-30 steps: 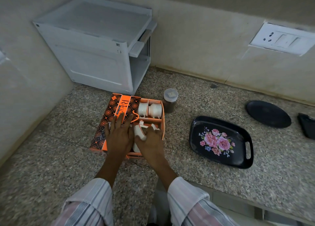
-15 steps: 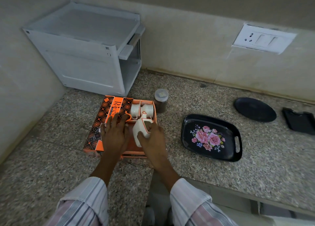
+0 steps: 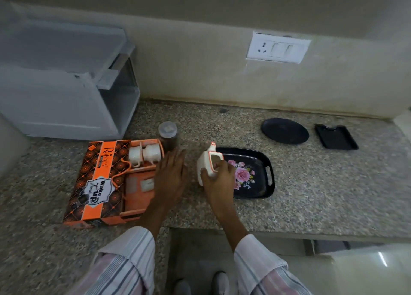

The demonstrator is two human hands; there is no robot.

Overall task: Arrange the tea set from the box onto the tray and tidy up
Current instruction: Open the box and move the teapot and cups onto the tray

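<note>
Only one piece is out so far. My right hand (image 3: 219,179) has its fingers clamped on the white teapot (image 3: 208,166), upright, held at the near-left edge of the tray (image 3: 265,184); whether it rests on anything I cannot tell. That tray looks bare otherwise. My left hand (image 3: 171,179) hovers flat, fingers apart and empty, over the right edge of the box (image 3: 97,179) on the desk (image 3: 311,194). Farther in, two cups (image 3: 145,154) sit in the box's far compartment. Left to do, I judge: set the pot down, move the cups, close the box.
</note>
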